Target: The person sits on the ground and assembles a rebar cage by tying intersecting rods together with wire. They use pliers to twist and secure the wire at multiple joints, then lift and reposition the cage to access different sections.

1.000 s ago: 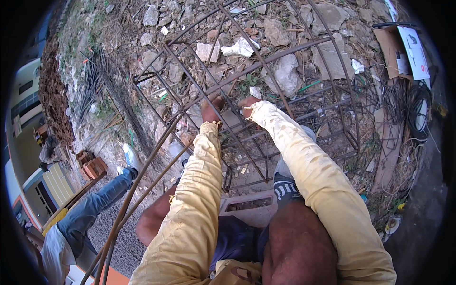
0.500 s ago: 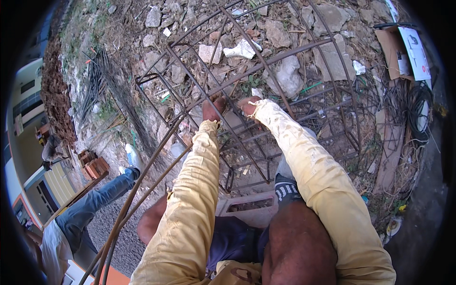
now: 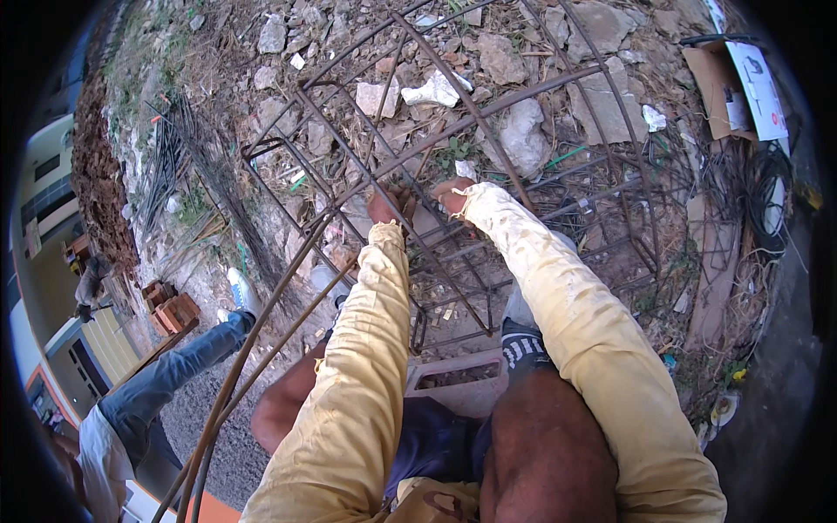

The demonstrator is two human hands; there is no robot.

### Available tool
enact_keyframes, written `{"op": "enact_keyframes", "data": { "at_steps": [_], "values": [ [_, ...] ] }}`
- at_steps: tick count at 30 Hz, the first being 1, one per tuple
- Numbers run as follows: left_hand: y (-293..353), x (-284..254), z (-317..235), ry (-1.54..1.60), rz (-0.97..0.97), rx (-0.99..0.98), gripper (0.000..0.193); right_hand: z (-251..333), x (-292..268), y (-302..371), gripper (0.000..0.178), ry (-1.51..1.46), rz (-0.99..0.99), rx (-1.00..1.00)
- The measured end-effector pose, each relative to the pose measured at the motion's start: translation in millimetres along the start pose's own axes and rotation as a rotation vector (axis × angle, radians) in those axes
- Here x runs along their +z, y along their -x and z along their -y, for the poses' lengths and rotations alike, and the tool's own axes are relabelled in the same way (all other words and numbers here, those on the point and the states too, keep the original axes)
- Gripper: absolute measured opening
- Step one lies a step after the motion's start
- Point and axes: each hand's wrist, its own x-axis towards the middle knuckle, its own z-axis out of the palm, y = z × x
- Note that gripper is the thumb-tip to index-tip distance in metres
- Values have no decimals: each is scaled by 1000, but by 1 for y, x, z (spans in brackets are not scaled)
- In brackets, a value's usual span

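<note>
A cage of brown steel reinforcing bars (image 3: 484, 113), long bars with square stirrups, spans the ground before me. My left hand (image 3: 390, 206) is closed inside it, just below a bar crossing, partly behind a slanting bar. To its right, my right hand (image 3: 452, 197) has its fingers curled in toward the left hand, a small gap apart. Whatever the fingers of either hand pinch is too small or hidden to make out. Long loose-ended bars (image 3: 253, 340) run from the cage toward the lower left, past my left sleeve.
Rubble stones (image 3: 523, 139) lie under and beyond the cage. A pale hollow block (image 3: 458, 375) sits between my legs. At left are another person's jean-clad leg (image 3: 174, 362) and red bricks (image 3: 173, 309). An open cardboard box (image 3: 715, 91) and coiled black cable (image 3: 769, 205) are at right.
The view has shifted slightly, so the cage and stones sit a little further left. My left hand has turned slightly, showing more of its fingers; both hands stay at the same bars.
</note>
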Motion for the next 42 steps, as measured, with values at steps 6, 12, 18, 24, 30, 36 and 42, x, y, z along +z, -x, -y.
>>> {"op": "enact_keyframes", "data": {
  "at_steps": [6,12,18,24,30,36,42],
  "values": [
    [-18,-23,14,-180,208,421,29,13,2,9,31,-1017,170,277],
    [-5,-20,14,-669,263,693,35,16,28,17,30,-723,34,11],
    [2,-28,6,-905,366,803,36,43,11,17,32,-121,-1,-204],
    [23,0,-17,-1150,383,639,35,51,-15,-14,25,254,-203,-122],
    [-17,-17,5,-1003,331,689,39,62,-20,-4,30,146,-298,68],
    [-15,-17,23,-734,239,613,37,58,-30,-18,31,234,-230,283],
    [-21,-21,29,-432,302,438,36,44,-15,-32,28,195,-305,340]
  ]
}}
